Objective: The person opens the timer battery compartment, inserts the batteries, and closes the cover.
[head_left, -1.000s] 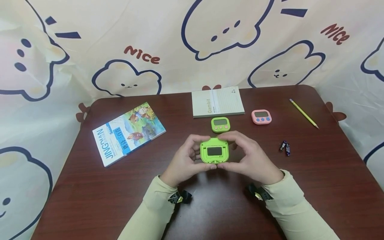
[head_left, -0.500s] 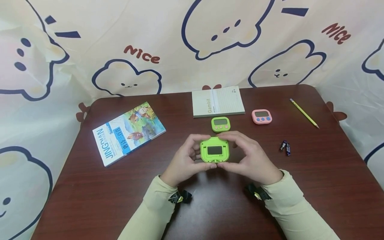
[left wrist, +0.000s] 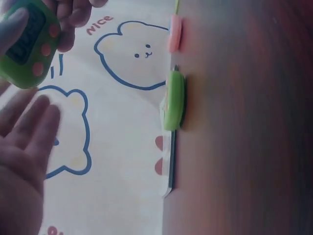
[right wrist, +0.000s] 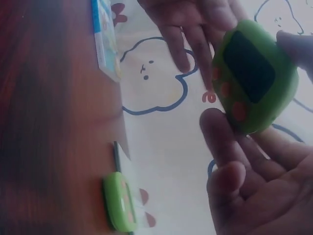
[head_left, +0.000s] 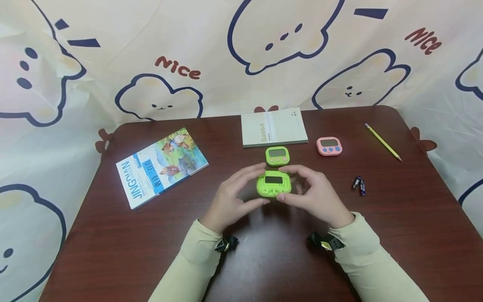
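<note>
Above the middle of the table, my right hand (head_left: 320,197) holds a green digital timer (head_left: 273,183) between thumb and fingers. Its back, with a dark rectangle, faces up in the head view; the wrist views show the screen and pinkish buttons on its other side. My left hand (head_left: 231,197) is beside the timer's left edge, thumb and fingers spread. In the left wrist view the straight fingers of the left hand (left wrist: 22,152) lie below the timer (left wrist: 32,44); whether a fingertip still touches it is unclear. A second green timer (head_left: 277,156) lies just behind.
A pink timer (head_left: 329,146) and a notepad (head_left: 274,127) lie toward the back of the table (head_left: 124,251). Two small batteries (head_left: 359,186) and a pencil (head_left: 383,142) are at right, a colourful book (head_left: 162,169) at left. A printed cloth (head_left: 215,33) hangs behind.
My left hand has loosened from the timer, its thumb moving off and fingers straightening. The timer has shifted slightly right and tilted, staying in my right hand.
</note>
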The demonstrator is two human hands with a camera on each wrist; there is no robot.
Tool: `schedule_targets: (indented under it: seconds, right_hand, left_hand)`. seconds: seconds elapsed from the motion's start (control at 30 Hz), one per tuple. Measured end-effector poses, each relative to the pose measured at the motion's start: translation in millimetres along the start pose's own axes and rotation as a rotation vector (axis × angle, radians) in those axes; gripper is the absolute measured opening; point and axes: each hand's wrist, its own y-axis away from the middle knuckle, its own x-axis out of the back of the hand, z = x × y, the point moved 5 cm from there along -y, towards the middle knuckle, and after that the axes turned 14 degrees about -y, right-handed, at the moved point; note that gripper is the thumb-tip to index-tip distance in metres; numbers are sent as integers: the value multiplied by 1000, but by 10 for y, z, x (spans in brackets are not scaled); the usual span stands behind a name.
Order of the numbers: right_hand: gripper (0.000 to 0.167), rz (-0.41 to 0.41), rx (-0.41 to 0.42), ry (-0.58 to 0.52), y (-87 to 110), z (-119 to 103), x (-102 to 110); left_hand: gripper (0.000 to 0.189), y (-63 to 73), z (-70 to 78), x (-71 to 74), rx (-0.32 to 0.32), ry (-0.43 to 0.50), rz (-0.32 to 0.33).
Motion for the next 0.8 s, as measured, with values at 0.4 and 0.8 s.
schedule_targets:
  seconds: [0.4, 0.8]
  right_hand:
    - [38, -102, -175, -198, -37, 119, -42]
    - [37, -148, -129, -91, -26, 131, -55]
  left_hand:
    - [36, 11, 21, 35, -89, -88, 91]
    - [32, 24, -12, 53, -35, -65, 98]
